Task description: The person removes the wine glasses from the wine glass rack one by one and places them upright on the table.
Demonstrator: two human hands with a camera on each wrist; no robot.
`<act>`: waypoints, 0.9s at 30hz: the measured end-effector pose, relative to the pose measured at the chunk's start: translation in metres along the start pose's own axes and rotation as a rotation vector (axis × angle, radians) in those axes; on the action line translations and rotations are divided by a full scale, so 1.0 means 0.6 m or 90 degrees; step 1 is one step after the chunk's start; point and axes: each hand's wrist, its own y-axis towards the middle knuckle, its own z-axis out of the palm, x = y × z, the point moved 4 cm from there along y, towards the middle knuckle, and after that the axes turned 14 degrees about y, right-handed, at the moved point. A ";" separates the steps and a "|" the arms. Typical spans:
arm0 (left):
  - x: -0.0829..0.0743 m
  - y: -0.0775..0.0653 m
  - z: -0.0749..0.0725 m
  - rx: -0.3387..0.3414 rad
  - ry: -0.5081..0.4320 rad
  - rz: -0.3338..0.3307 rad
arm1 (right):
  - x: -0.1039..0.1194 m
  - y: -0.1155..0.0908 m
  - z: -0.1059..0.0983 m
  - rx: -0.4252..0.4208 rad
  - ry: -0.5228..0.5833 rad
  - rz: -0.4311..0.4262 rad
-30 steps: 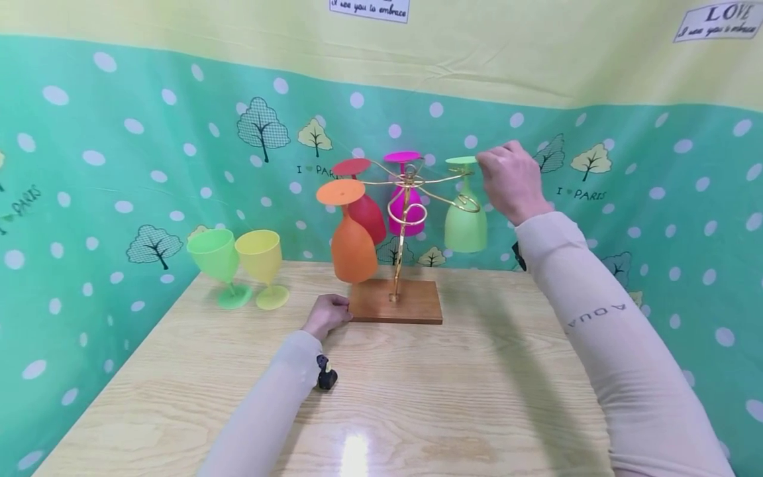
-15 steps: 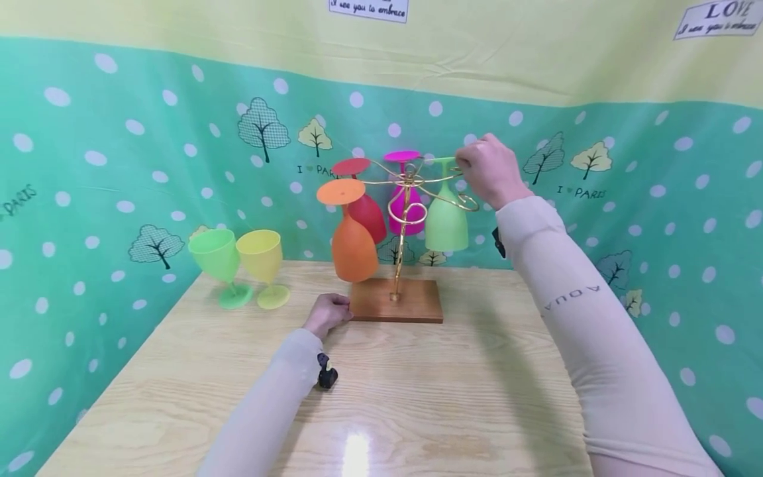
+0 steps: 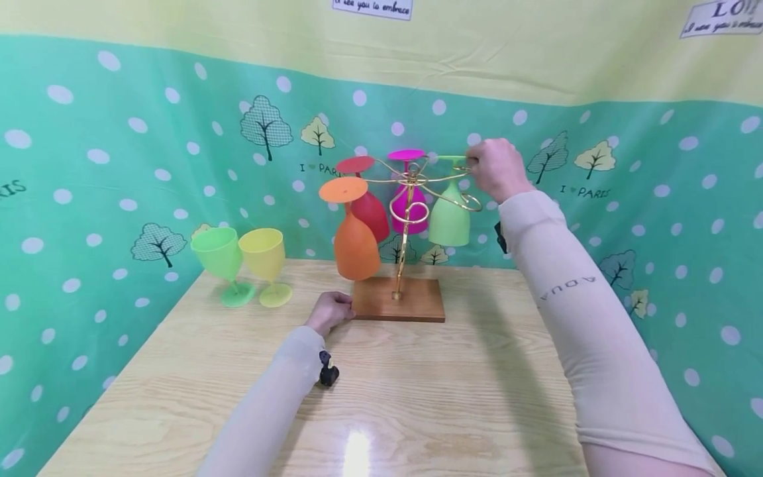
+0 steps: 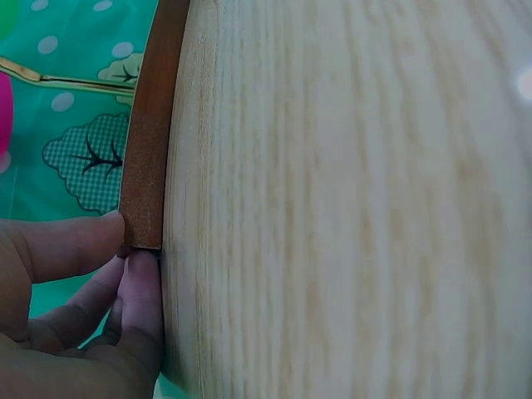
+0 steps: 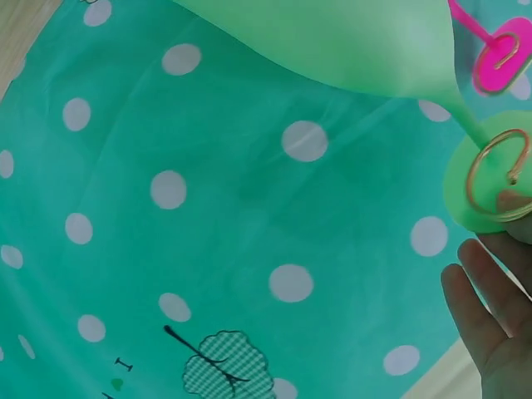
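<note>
My right hand (image 3: 499, 169) pinches the round foot of a light green goblet (image 3: 450, 222), which hangs upside down at the right of a gold wire glass rack. In the right wrist view, a gold loop lies against the goblet's foot (image 5: 459, 195), and the thumb presses there. My left hand (image 3: 330, 311) grips the left front corner of the rack's wooden base (image 3: 426, 305), with the thumb on its edge in the left wrist view. Also hanging inverted are an orange goblet (image 3: 356, 248), a red goblet (image 3: 372, 215) and a magenta goblet (image 3: 411, 218).
At the left, a green goblet (image 3: 220, 255) and a yellow goblet (image 3: 265, 255) stand upright on the wood-grain table (image 3: 417, 397). A dotted curtain (image 3: 191, 172) rises behind the table. A gold front loop (image 3: 426, 213) of the rack holds no goblet.
My right hand has carried the light green goblet left, closer to the rack's pole, and then shifted slightly back right. My left hand stays at the base's corner.
</note>
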 end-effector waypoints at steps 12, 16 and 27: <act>0.000 0.000 0.004 0.004 0.005 -0.012 | -0.031 -0.043 -0.022 -0.082 0.000 -0.008; 0.001 -0.002 0.005 0.006 0.001 -0.018 | -0.032 -0.065 -0.027 -0.107 0.025 -0.007; 0.006 -0.002 0.004 -0.011 -0.002 0.002 | -0.041 -0.137 -0.021 -0.134 0.028 -0.013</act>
